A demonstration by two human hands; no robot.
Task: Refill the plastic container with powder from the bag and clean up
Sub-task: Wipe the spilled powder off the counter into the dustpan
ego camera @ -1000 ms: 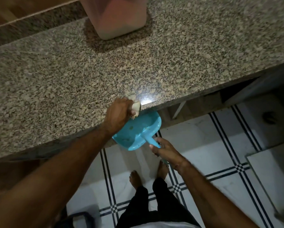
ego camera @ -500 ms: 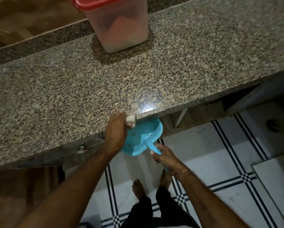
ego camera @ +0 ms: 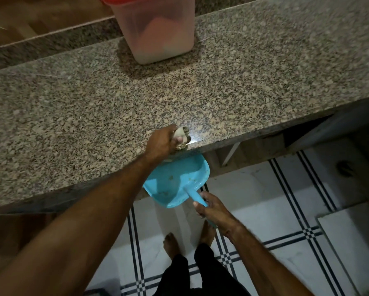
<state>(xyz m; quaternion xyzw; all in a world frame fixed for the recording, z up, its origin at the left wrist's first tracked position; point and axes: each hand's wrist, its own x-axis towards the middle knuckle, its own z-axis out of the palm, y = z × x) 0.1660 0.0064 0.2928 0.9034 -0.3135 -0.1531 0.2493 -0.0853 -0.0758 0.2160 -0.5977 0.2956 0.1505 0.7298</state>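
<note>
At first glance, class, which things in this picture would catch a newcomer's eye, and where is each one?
The bright blue dustpan stands out most, held by its handle in the right hand just below the front edge of the speckled granite counter. Above it, the left hand grips a pale brush at that edge. A translucent plastic container with a red lid stands at the back.

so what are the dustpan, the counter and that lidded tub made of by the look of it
Dustpan: smooth light-blue plastic, apparently moulded in one piece with its handle. Counter: speckled granite-like stone, polished, judging by the glare near the edge. Tub: cloudy translucent plastic, contents showing through, under a red lid, probably plastic too.
</note>
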